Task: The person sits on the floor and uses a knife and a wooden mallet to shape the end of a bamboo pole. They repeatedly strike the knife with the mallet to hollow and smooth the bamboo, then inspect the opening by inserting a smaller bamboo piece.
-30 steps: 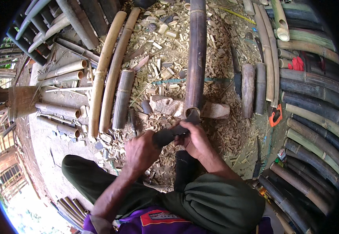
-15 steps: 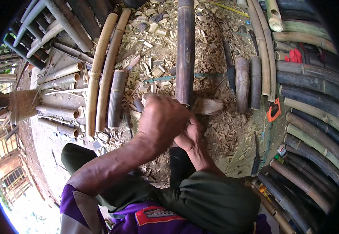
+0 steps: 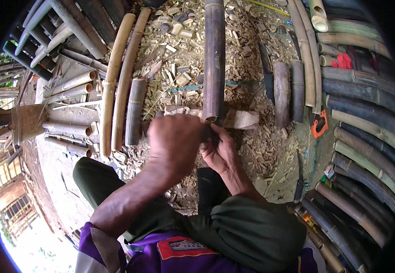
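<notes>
A dark bamboo pole (image 3: 214, 59) runs toward me, its near cut end resting on a rough wooden block (image 3: 244, 119). Just left of and below that end is my left hand (image 3: 175, 141), blurred and closed in a fist, with its back hiding whatever is inside. My right hand (image 3: 221, 150) is beneath the pole's end, thumb and fingers curled together at a small dark thing between the two hands. What that dark thing is, I cannot make out. My thumb and fingertips are close to the pole's rim; whether they touch it is unclear.
Wood chips (image 3: 179, 68) cover the ground. Long bamboo poles (image 3: 115, 82) and a short grey piece (image 3: 136, 111) lie on the left. At right are short pieces (image 3: 281, 93), a long blade (image 3: 299, 177), an orange-handled tool (image 3: 318, 123) and stacked bamboo (image 3: 365, 95).
My left hand has shifted left and slightly down, away from the right hand. More of my right hand's fingers and of the wooden block now shows. The pole appears to stay in place.
</notes>
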Demonstrator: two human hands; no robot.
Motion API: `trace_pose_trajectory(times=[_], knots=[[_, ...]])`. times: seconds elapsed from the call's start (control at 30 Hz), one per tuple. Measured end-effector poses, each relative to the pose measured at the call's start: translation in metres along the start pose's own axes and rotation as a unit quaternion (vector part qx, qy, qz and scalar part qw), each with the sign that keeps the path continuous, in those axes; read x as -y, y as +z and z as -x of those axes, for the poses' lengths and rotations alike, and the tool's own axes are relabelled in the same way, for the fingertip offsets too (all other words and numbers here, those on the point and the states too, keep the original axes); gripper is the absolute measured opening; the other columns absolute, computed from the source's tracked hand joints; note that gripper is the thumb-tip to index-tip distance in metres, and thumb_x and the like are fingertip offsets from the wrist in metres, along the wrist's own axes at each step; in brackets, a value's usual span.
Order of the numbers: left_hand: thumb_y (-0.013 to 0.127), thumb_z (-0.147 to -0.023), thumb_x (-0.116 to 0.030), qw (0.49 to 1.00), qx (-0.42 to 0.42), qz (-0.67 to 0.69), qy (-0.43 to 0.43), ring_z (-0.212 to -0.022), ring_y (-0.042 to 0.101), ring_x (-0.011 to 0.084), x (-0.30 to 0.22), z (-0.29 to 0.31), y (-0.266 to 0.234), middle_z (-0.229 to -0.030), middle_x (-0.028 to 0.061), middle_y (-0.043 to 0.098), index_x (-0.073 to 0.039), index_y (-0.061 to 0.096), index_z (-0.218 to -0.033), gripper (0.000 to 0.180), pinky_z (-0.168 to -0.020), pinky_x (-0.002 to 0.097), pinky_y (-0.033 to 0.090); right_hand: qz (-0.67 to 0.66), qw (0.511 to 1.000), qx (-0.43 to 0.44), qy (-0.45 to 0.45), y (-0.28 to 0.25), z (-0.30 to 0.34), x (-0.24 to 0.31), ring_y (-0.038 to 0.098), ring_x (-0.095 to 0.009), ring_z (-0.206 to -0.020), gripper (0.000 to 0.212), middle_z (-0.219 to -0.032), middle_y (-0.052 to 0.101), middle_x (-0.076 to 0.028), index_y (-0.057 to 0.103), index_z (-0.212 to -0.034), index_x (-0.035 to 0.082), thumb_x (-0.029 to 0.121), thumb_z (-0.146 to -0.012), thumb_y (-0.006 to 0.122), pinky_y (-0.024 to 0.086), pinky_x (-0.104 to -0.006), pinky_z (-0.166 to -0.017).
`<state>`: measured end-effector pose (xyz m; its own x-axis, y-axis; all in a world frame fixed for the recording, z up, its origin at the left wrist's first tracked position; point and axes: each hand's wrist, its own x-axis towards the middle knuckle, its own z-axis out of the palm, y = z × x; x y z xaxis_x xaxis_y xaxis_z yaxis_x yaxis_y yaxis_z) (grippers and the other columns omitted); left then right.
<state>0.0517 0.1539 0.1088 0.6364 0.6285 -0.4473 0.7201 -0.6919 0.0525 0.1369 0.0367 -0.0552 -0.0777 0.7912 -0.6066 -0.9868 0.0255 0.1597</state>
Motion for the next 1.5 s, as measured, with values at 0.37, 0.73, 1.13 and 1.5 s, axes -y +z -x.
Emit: trace_pose_trajectory(times=[0.37,0.73,1.13,1.5], knots=[[0.075,-0.086,-0.036,0.926,0.138,0.107,0.335,-0.074,0.074,0.0285,0.007,0.046,0.075,-0.079,0.0125,0.073,-0.007,0.073,-0.091,0.029,-0.066,0.0432,0.06,0.625,0.776,0.017,-0.078,-0.038,0.067,-0.005,0.065,-0.022,-0.112,0.026,-0.121,0.067,-0.01,0.055,-0.125,0.007,0.021,-0.103,0.056,0.051,-0.0412,-0.102],[0.071,-0.081,-0.003,0.883,-0.032,0.338,0.325,-0.136,0.052,0.0456,-0.086,-0.073,0.112,-0.154,0.0293,0.037,-0.021,0.045,-0.154,0.08,-0.108,0.0547,0.048,0.957,0.243,-0.099,-0.125,-0.001,0.051,0.138,0.057,-0.032,-0.119,0.06,-0.13,0.057,-0.018,0.046,-0.145,0.011,0.027,-0.092,0.069,0.045,-0.0512,-0.106],[0.078,-0.062,0.007,0.794,-0.247,0.548,0.089,-0.123,0.056,0.046,-0.053,-0.072,0.11,-0.145,0.0265,0.04,-0.022,0.035,-0.157,0.109,-0.098,0.048,0.058,0.955,-0.081,0.146,-0.247,0.104,-0.02,0.105,0.066,-0.025,-0.093,0.024,-0.091,0.07,-0.003,0.071,-0.103,0.013,0.017,-0.08,0.077,0.051,-0.0386,-0.096],[0.072,-0.069,0.007,0.836,-0.115,0.451,0.29,-0.131,0.056,0.0466,-0.056,-0.085,0.098,-0.15,0.032,0.039,-0.018,0.05,-0.149,0.087,-0.108,0.047,0.053,0.96,0.244,-0.119,-0.073,0.072,0.025,0.125,0.06,-0.034,-0.121,0.038,-0.126,0.062,-0.02,0.058,-0.122,0.001,0.026,-0.095,0.064,0.049,-0.0428,-0.102]])
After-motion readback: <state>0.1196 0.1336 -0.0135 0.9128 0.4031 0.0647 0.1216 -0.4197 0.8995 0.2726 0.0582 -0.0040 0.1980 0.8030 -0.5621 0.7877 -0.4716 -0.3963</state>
